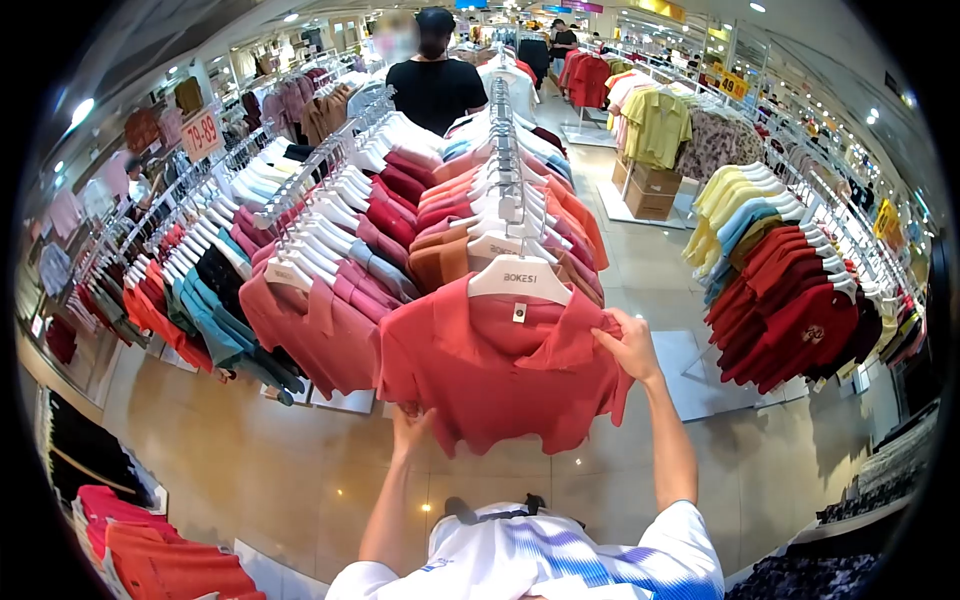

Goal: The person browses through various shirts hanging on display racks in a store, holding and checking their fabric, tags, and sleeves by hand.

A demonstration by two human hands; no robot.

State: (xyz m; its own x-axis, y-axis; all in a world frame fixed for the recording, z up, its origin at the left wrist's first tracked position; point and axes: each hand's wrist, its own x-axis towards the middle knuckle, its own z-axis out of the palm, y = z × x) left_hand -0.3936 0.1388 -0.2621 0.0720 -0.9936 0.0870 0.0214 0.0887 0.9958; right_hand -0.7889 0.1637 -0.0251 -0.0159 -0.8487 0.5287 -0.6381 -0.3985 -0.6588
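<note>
A coral-red polo shirt (pixel 490 365) hangs facing me at the front end of the middle rail, on a white hanger (pixel 518 281) lettered BOKESI. My right hand (pixel 632 345) pinches the shirt near its shoulder, on the right side. Lower down on the other side, my left hand (pixel 410 428) is closed at the sleeve edge, its fingertips partly behind the cloth. Inside the collar a small white label (pixel 519 313) shows. Behind this shirt, more tops on white hangers line the metal rail (pixel 505 150).
Pink polo shirts (pixel 310 335) hang on the rail to the left. Dark red tops (pixel 790 315) fill a rack at the right. Folded red clothes (pixel 165 545) lie at lower left. A person in black (pixel 435 90) stands beyond the rails; cardboard boxes (pixel 652 190) sit further back.
</note>
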